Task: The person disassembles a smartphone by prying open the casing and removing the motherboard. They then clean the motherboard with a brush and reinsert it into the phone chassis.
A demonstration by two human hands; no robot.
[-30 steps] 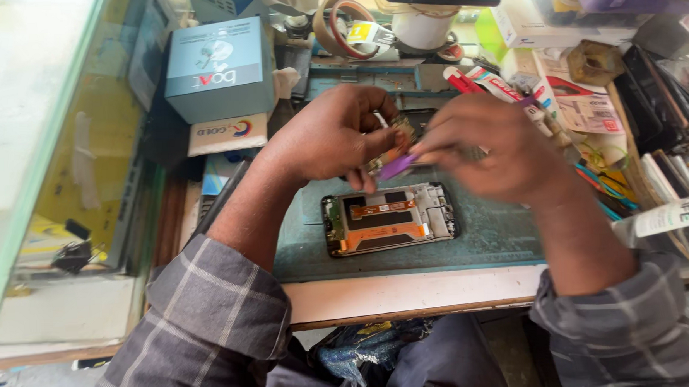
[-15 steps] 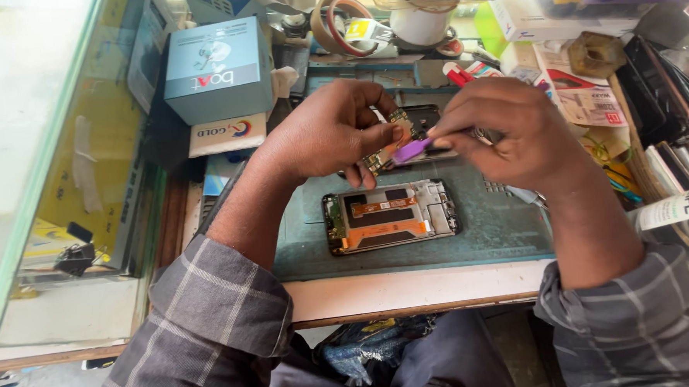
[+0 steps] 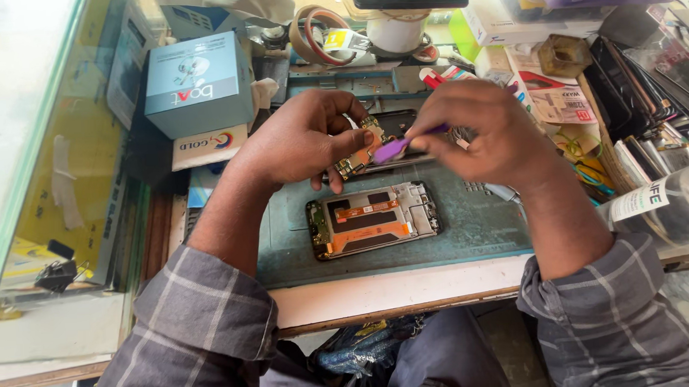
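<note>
Head view: circuit board (image 3: 356,150) half-hidden by left hand (image 3: 303,137)

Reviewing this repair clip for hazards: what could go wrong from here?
1. The purple pry tool in the right hand could slip and scratch the small circuit board pinched in the left hand.
2. The opened phone lies exposed right beneath both hands; a dropped board could land on it.

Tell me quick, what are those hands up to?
Left hand grips small circuit board. Right hand holds purple tool against it. Opened phone lies on mat below, untouched.
</note>
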